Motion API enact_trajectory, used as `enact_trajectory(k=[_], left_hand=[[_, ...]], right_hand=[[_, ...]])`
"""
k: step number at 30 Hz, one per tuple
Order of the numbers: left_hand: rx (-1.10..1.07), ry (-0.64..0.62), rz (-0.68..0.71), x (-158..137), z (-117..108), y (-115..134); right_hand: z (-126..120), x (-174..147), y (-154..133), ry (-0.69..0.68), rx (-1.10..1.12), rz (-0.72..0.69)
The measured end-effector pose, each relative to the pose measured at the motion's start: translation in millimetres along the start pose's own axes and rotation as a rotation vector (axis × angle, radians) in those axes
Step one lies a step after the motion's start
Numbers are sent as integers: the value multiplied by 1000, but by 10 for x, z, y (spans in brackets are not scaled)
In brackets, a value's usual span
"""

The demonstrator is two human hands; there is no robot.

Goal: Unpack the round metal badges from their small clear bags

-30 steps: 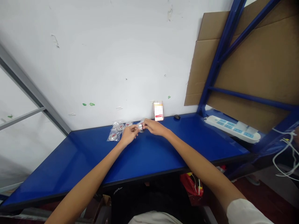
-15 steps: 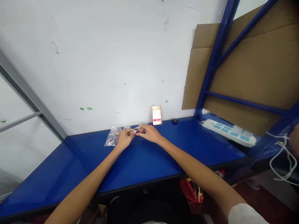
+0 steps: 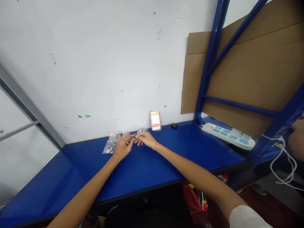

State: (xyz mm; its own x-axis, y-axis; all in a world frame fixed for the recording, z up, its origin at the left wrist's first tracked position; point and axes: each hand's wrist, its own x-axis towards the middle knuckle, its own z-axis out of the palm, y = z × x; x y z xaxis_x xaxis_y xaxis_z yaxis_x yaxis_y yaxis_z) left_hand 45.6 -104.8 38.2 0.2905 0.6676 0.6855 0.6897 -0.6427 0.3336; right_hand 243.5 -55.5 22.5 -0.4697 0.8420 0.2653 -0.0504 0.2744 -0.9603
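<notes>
My left hand (image 3: 123,147) and my right hand (image 3: 146,140) meet over the blue table, fingers pinched together. Between their fingertips is a small dark red object (image 3: 134,136), mostly covered by the fingers; its kind I cannot make out. Just left of my left hand lie clear plastic bags (image 3: 115,136), holding round whitish discs with red marks. One such disc (image 3: 108,149) is nearest the front of that group. Behind my right hand another bagged disc (image 3: 142,130) shows in part.
A small white and red card (image 3: 155,121), blurred out, stands against the wall. Right of it sits a black computer mouse (image 3: 174,125). A white power strip (image 3: 229,136) lies by the blue metal frame (image 3: 209,63), with cardboard (image 3: 256,63) behind. White cables (image 3: 283,158) hang at right.
The view has shifted slightly. My fingers have closed in over the dark red object, which now shows less. My right hand's lower fingers now hang beneath its pinch.
</notes>
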Motion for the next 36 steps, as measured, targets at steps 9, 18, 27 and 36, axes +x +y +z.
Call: enact_trajectory(k=[9, 18, 27, 36], left_hand=[[-133, -85, -84, 30, -48, 101], [3, -79, -103, 58, -74, 15], [16, -158, -108, 77, -96, -60], [-79, -277, -108, 61, -72, -25]], right_hand=[[-158, -21, -159, -4, -60, 21], [-583, -142, -492, -66, -918, 6], [-1129, -207, -521, -118, -1003, 277], [-1129, -107, -174, -122, -1066, 225]])
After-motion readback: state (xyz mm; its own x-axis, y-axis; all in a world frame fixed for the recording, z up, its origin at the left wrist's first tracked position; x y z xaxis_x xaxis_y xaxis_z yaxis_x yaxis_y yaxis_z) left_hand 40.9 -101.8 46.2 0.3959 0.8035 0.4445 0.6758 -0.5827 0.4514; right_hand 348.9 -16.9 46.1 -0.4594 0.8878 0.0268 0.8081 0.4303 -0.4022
